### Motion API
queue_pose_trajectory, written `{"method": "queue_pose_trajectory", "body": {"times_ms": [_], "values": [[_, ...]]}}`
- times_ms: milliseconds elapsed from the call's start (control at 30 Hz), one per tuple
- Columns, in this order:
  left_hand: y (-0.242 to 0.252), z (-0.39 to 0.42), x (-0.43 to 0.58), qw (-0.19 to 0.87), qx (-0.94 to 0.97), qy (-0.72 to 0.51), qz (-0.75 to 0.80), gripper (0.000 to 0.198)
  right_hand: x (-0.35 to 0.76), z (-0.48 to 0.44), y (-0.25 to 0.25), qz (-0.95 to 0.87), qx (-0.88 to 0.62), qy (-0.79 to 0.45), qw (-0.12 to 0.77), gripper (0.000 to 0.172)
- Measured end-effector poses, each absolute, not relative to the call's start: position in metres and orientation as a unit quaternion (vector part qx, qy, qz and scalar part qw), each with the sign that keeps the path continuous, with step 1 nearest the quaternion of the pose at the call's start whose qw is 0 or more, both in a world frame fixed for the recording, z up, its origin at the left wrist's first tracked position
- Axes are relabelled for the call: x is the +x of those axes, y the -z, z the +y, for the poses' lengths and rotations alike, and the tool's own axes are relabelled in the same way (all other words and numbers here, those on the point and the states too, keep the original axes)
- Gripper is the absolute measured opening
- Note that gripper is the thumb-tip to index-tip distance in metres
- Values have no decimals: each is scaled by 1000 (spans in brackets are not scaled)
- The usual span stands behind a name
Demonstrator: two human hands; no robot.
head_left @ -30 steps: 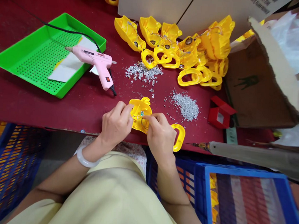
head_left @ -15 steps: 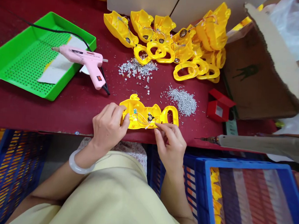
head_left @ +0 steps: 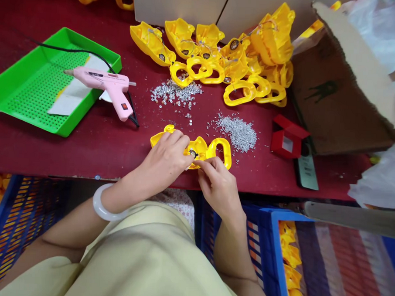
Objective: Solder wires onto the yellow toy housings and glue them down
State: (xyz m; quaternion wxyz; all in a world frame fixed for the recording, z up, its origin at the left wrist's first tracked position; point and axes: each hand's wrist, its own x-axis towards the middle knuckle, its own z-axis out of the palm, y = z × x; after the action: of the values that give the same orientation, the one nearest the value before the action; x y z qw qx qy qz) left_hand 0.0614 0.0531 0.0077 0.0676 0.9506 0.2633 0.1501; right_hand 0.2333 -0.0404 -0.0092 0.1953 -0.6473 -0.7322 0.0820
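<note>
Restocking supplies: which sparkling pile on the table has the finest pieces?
The right-hand silver pile, of tiny slivers; the clear pile to its left holds chunkier pieces.

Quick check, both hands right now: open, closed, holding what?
Left hand: closed, holding the yellow plastic shell.
Right hand: fingers curled, holding the same shell's edge.

Glossy yellow plastic casing (head_left: 199, 147), rough matt brown cardboard (head_left: 336, 115).

Left hand (head_left: 162, 157) now over the yellow casing (head_left: 200, 147)
</note>
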Motion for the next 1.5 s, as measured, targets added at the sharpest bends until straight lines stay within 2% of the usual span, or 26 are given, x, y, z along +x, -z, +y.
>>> {"method": "queue_pose_trajectory", "body": {"times_ms": [167, 333, 467, 633, 800, 900, 1000, 1267, 1500], "values": [[-7, 56, 64, 60, 957, -148, 244, 24, 235, -36, 11, -738, -639, -65, 206, 15], [1, 57, 62, 65, 929, -198, 305, 20, 234, -35, 10, -723, -619, -7, 307, 12], [4, 56, 60, 139, 880, -279, 358, 15, 233, -36, 10, -717, -596, -1, 360, 16], [4, 57, 54, 230, 840, -322, 370, 12, 229, -39, 9, -698, -620, 6, 357, 12], [0, 60, 47, 242, 858, -303, 337, 17, 228, -45, 5, -633, -666, -157, 364, 10], [-1, 62, 44, 249, 864, -298, 320, 15, 228, -48, 3, -638, -658, -190, 352, 10], [0, 64, 43, 261, 856, -312, 318, 7, 227, -50, 0, -668, -639, -183, 335, 10], [8, 65, 44, 228, 869, -327, 294, 12, 218, -47, -2, -722, -606, -122, 312, 10], [0, 68, 44, 269, 832, -343, 342, 11, 217, -48, 2, -733, -626, -139, 228, 14]]}}
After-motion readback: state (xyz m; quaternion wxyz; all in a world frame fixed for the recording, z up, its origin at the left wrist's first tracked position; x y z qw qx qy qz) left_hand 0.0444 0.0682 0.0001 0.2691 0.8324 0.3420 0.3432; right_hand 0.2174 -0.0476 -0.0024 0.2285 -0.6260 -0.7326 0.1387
